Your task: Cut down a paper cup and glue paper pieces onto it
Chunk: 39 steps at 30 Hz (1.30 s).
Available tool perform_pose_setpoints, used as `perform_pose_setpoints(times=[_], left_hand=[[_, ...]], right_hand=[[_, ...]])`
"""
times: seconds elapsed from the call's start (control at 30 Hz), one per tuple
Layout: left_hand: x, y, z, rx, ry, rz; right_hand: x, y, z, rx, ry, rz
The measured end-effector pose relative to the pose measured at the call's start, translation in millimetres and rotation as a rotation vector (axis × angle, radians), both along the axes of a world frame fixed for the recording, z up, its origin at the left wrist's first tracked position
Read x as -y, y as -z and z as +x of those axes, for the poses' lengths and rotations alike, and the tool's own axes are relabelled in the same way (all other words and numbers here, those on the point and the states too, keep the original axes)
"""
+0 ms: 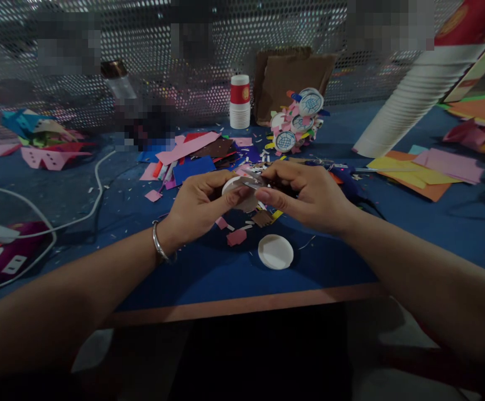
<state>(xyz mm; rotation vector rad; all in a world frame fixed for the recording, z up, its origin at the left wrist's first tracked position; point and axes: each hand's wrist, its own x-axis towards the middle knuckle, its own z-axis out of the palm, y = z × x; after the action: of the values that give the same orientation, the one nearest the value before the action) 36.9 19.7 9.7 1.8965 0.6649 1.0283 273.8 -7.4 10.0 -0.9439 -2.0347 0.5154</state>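
My left hand [198, 203] is closed on a white paper cup bottom [248, 204], its thumb lying across the near face. In my right hand [311, 192] are small scissors [251, 185]; their metal blades reach left to the rim of the cup bottom, and the handles are hidden by my fingers. Another round white cup bottom [275, 252] lies on the blue table just below my hands. Paper scraps [236, 238] in pink, brown and yellow are scattered under and around them.
Behind my hands lies a pile of coloured paper [196, 153]. A decorated paper model [296, 122], a short cup stack [240, 103] and brown cardboard [294, 83] stand farther back. At right, a tall cup stack [413, 103] leans. A white cable [96, 203] curves across the left.
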Motion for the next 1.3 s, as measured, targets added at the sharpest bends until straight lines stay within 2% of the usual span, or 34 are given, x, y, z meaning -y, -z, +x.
perform_pose_setpoints(times=[0.17, 0.67, 0.83, 1.03, 1.13, 1.3], left_hand=[[-0.8, 1.9, -0.7, -0.006, 0.015, 0.026], [3.0, 4.8, -4.3, -0.127, -0.077, 0.217], [4.0, 1.4, -4.1, -0.130, -0.048, 0.144], [0.4, -1.7, -2.5, -0.028, 0.055, -0.062], [-2.8, -1.0, -1.3, 0.044, 0.066, -0.146], [-4.7, 2.1, 1.6, 0.061, 0.083, -0.101]], right_hand=[[0.3, -0.5, -0.3, 0.011, -0.020, 0.033], [5.8, -5.0, -0.6, 0.083, -0.024, 0.070], [7.7, -6.1, -0.8, 0.090, -0.021, 0.090], [6.1, -6.4, -1.5, 0.066, -0.023, 0.054], [3.5, -4.9, -1.3, 0.054, 0.002, 0.030], [0.2, -0.9, -1.4, 0.062, 0.031, 0.025]])
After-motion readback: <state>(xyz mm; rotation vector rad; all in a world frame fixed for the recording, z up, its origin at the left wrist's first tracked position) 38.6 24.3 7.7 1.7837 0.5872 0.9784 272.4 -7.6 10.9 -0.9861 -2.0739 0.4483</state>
